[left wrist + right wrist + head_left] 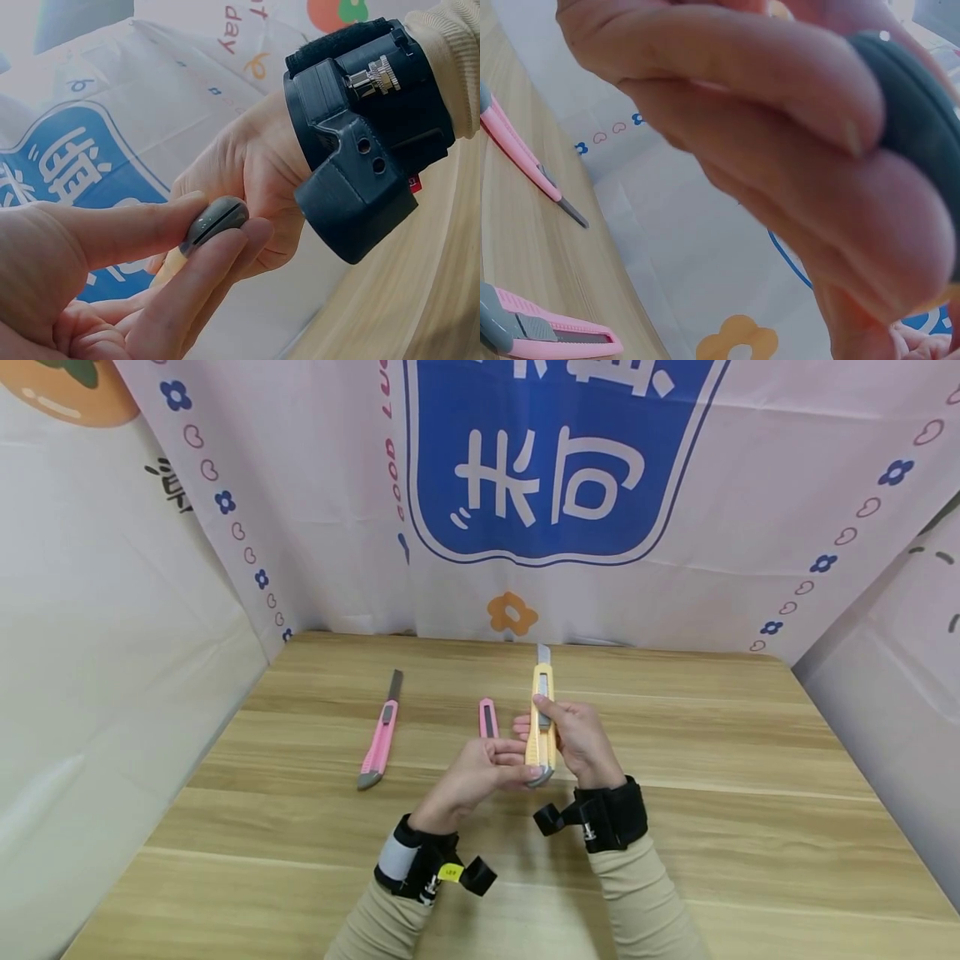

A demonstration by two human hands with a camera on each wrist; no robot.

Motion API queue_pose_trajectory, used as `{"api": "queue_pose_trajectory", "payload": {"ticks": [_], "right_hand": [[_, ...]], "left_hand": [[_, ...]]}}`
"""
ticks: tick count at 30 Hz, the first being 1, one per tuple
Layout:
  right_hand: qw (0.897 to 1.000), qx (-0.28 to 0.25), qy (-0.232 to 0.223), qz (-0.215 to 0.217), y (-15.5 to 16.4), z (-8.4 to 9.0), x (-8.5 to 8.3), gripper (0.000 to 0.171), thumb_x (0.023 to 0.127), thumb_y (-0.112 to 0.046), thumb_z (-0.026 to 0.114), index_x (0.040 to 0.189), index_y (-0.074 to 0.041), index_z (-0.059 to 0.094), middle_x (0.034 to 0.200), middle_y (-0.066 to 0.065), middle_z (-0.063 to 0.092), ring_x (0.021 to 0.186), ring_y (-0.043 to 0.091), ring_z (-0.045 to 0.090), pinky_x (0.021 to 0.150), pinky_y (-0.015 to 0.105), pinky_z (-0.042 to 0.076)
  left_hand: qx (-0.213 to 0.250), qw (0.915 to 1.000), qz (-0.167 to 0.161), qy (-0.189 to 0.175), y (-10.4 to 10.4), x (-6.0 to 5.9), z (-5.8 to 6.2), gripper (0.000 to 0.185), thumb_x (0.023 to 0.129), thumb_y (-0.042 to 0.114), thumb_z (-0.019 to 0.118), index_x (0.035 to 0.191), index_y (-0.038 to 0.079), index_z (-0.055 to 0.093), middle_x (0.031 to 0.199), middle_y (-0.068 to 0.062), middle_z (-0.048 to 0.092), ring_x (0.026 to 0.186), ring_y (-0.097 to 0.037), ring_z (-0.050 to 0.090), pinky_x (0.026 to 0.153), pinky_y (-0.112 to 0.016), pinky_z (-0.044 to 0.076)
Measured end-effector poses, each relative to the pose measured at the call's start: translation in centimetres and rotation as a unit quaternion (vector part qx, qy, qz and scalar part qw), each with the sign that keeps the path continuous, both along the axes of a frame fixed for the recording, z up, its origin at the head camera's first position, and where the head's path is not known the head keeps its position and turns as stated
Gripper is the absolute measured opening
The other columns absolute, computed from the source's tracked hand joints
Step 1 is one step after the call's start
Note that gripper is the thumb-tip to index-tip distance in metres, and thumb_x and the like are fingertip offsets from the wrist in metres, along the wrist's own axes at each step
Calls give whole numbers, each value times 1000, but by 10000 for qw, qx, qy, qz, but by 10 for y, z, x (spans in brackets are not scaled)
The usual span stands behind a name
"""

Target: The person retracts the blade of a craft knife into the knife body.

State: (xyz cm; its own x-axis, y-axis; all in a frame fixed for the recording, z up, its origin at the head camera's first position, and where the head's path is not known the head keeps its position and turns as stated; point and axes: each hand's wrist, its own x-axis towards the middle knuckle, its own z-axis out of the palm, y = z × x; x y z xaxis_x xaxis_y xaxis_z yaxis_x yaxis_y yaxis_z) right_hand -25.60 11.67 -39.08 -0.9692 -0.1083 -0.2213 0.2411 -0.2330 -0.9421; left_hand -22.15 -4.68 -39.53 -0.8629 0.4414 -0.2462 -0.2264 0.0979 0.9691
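A yellow utility knife [537, 743] is held up over the table, its blade out and pointing away. My right hand [585, 739] grips its body, with the thumb on the grey slider. At the near end, my left hand [476, 777] pinches the grey end cap [217, 219] between thumb and fingers. Behind the left hand lies a pink utility knife [487, 714], partly hidden by that hand; in the right wrist view its blade does not show. Farther left is another pink utility knife [381, 739] with its blade extended.
The wood-grain table [712, 735] carries the two pink knives. A printed white cloth [337, 527] hangs behind it, and more cloth stands at both sides. Black camera straps [611, 814] circle both wrists.
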Motion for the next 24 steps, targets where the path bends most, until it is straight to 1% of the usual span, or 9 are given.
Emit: {"api": "queue_pose_trajectory", "payload": {"ticks": [5, 9, 12, 17, 21, 24], "right_hand": [[10000, -32, -10, 19, 0, 1, 0, 46, 98, -20, 55, 119, 20, 53, 69, 0, 74, 72, 14, 74, 69, 24, 61], [10000, -60, -25, 25, 1, 1, 1, 47, 98, -20, 55, 121, 21, 52, 69, 1, 74, 74, 16, 75, 69, 24, 61], [10000, -47, -47, 55, 2, 2, 1, 47, 99, -19, 55, 123, 21, 51, 70, 1, 74, 75, 15, 75, 70, 24, 61], [9999, -35, -101, 97, 2, 4, 1, 47, 99, -20, 54, 124, 20, 50, 71, 0, 74, 76, 15, 75, 70, 25, 61], [9998, -55, -65, 185, 2, 4, 1, 47, 99, -18, 53, 127, 20, 48, 73, 0, 75, 76, 13, 74, 73, 24, 61], [9997, -73, -22, 253, 2, 3, 1, 46, 100, -16, 52, 129, 19, 46, 75, -1, 75, 75, 10, 74, 75, 24, 61]], "left_hand": [[47, 9998, -102, 163, -1, 0, -1, 40, 86, 9, 70, 122, -5, 60, 112, -19, 71, 86, -8, 71, 83, -29, 60], [-12, 9999, -74, 119, 0, -1, -2, 38, 87, 7, 69, 122, -5, 60, 115, -22, 69, 85, -8, 70, 84, -31, 60], [-46, 10000, -10, 15, 1, -2, -2, 38, 87, 6, 69, 122, -4, 61, 115, -23, 69, 84, -8, 70, 84, -31, 60], [-38, 10000, 1, 43, 2, -1, -2, 38, 87, 6, 69, 122, -5, 60, 115, -23, 69, 83, -7, 70, 81, -29, 61], [-21, 10000, -7, 62, 2, -1, -1, 38, 87, 6, 68, 122, -6, 60, 115, -23, 69, 83, -7, 70, 81, -28, 61], [12, 10000, 11, 9, 1, -1, -1, 38, 87, 6, 68, 123, -5, 60, 117, -23, 69, 84, -7, 70, 82, -28, 60]]}}
